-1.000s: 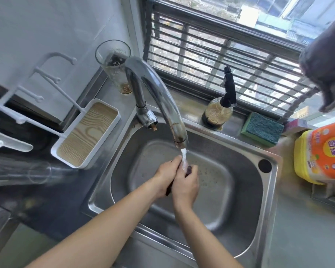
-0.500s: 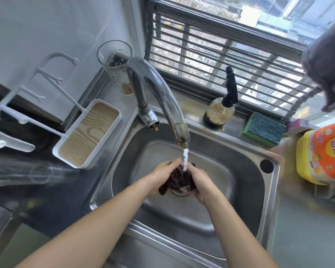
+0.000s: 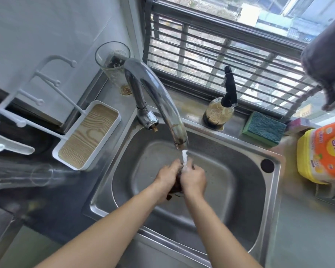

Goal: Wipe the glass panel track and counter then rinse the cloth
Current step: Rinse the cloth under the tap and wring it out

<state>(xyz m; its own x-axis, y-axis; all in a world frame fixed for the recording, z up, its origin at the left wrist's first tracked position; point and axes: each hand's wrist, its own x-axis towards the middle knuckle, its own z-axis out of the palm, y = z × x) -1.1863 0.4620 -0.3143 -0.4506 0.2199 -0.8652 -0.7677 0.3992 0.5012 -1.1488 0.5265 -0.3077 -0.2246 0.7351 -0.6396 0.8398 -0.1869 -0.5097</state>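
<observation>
My hands (image 3: 181, 177) meet in the sink (image 3: 240, 225) under the tap (image 3: 159, 97); a tray (image 3: 89, 136) lies left; a bottle (image 3: 220, 109) and sponge (image 3: 264, 129) sit behind; a tub (image 3: 323, 151) stands right.

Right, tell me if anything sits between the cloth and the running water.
Nothing visible does. Both hands, left and right, grip the dark cloth over the sink, directly under the tap. The water falls onto the hands and the cloth pressed between them.

My steel table (image 3: 302, 229) surrounds the sink (image 3: 275, 190). Behind the sink sit a glass (image 3: 112, 66), soap bottle (image 3: 219, 111) and sponge (image 3: 264, 129). Left of it rests a white tray (image 3: 89, 136).
</observation>
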